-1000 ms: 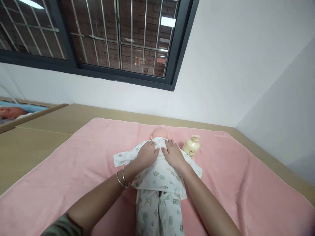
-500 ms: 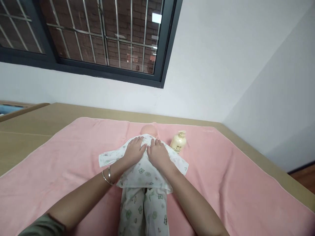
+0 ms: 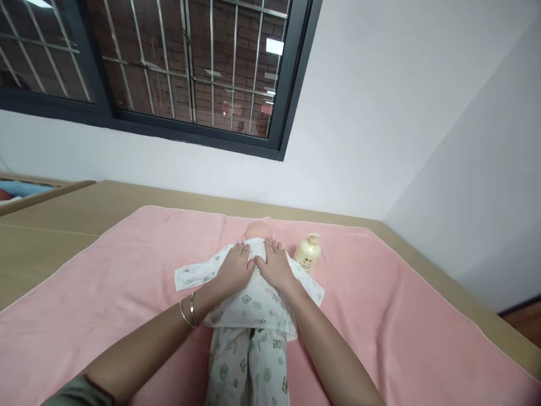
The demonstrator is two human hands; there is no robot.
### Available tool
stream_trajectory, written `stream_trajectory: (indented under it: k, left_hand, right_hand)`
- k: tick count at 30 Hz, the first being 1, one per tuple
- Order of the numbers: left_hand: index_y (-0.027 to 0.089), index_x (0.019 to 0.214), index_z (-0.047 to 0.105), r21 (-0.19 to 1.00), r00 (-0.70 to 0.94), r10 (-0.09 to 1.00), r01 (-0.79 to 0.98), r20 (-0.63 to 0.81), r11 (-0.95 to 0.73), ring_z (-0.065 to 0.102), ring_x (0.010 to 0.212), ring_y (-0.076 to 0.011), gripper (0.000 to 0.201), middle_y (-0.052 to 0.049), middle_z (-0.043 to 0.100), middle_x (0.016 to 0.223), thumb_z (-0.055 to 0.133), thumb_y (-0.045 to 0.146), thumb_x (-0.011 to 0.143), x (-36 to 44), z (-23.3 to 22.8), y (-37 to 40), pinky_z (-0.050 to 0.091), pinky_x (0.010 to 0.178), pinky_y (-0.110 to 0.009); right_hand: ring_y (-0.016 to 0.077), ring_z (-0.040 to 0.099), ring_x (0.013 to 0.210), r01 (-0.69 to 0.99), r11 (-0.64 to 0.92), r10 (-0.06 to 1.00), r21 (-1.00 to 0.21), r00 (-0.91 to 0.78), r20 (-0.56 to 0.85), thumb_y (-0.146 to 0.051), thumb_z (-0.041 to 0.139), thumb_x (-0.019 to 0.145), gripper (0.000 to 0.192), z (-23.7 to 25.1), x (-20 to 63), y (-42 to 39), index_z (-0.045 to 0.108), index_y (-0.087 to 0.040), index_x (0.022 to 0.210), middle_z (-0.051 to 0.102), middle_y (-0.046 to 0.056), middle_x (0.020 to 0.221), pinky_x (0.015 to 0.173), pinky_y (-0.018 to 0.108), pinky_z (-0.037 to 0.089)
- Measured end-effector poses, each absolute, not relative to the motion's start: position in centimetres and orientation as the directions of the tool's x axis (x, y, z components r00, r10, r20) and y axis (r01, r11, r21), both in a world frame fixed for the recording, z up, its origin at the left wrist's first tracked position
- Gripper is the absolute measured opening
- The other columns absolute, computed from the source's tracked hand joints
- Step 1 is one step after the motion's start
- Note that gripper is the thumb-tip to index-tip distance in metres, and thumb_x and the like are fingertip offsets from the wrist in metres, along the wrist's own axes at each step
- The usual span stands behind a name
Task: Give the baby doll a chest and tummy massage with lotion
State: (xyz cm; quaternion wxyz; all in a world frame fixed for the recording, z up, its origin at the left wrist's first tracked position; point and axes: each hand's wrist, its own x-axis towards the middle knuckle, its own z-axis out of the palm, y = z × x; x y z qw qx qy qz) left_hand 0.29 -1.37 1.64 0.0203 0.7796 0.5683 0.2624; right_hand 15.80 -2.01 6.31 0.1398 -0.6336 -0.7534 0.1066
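Observation:
What looks like a baby doll lies stretched out on a pink blanket, its smooth round head at the far end. It wears a white long-sleeved top and matching trousers, both printed with small green figures. My left hand rests flat on the left of the top's chest. On the right of the chest lies my right hand, fingers stretched toward the head. The two thumbs almost meet at the middle. Most of the head is hidden by the collar.
A cream pump bottle stands on the blanket, right of the doll's shoulder. The blanket covers a tan padded surface against a white wall. Above is a dark-framed window with metal bars.
My view has shifted slightly, so everything sits a little lower and further right. Both hands stay flat on the top's chest, with only a small shift of the fingers.

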Motion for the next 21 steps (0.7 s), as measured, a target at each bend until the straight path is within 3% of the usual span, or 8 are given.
stream_trajectory:
  k: [4,10,21]
  left_hand:
    - [0.009,0.143,0.054,0.434,0.212,0.938,0.843,0.275,-0.318,0.042,0.149,-0.032,0.053,-0.02,0.05,0.155,0.039,0.031,0.098,-0.9,1.7,0.7,0.038,0.12,-0.053]
    - [0.006,0.144,0.052,0.429,0.222,0.933,0.84,0.284,-0.331,0.04,0.15,-0.0311,0.056,-0.022,0.049,0.156,0.035,0.033,0.098,-1.1,1.0,1.5,0.033,0.123,-0.05]
    - [0.006,0.143,0.051,0.367,0.154,0.896,0.874,0.416,-0.32,0.043,0.146,-0.0352,0.052,-0.024,0.054,0.15,0.033,0.03,0.101,1.1,0.7,-1.3,0.034,0.12,-0.053]
  right_hand:
    - [0.0377,0.036,0.149,0.955,0.122,0.99,-0.27,-0.096,0.104,-0.044,0.042,0.103,0.069,6.4,14.7,-2.9,0.04,0.006,0.151,0.041,0.032,0.156,0.121,0.05,0.025]
    - [0.0357,0.045,0.144,0.971,0.128,0.987,-0.203,-0.104,0.124,-0.038,0.037,0.106,0.061,6.9,13.8,-4.2,0.047,0.006,0.147,0.051,0.03,0.149,0.119,0.046,0.029]
    - [0.0341,0.026,0.155,0.898,0.148,0.989,-0.415,-0.142,0.045,-0.052,0.041,0.103,0.075,6.8,16.5,-2.0,0.037,0.003,0.154,0.032,0.025,0.164,0.125,0.041,0.021]
